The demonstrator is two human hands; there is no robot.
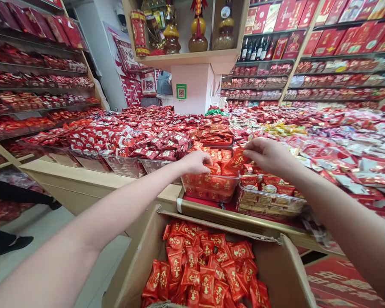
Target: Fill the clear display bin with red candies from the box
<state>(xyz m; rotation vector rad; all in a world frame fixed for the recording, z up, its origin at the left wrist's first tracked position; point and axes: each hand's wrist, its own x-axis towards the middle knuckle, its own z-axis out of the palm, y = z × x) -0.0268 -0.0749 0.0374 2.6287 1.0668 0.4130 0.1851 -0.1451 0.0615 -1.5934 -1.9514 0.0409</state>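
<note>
My right hand [265,156] pinches a red candy packet [236,160] with gold lettering, above the right side of a clear plastic bin [210,194]. Across from it, my left hand [197,162] is at the bin's left rim with its fingers curled inward; what they hold, if anything, is hidden. Similar red packets [224,155] fill the bin between both hands. Below, an open cardboard box [276,267] contains many loose red candy packets [207,282] of the same look.
Right of the bin stands a clear bin of durian-labelled packets [269,201]. More clear bins [123,166] line the counter [56,175] to the left. A white pillar [192,75] rises behind the candy. A person's legs [16,192] show at left, near stocked shelves.
</note>
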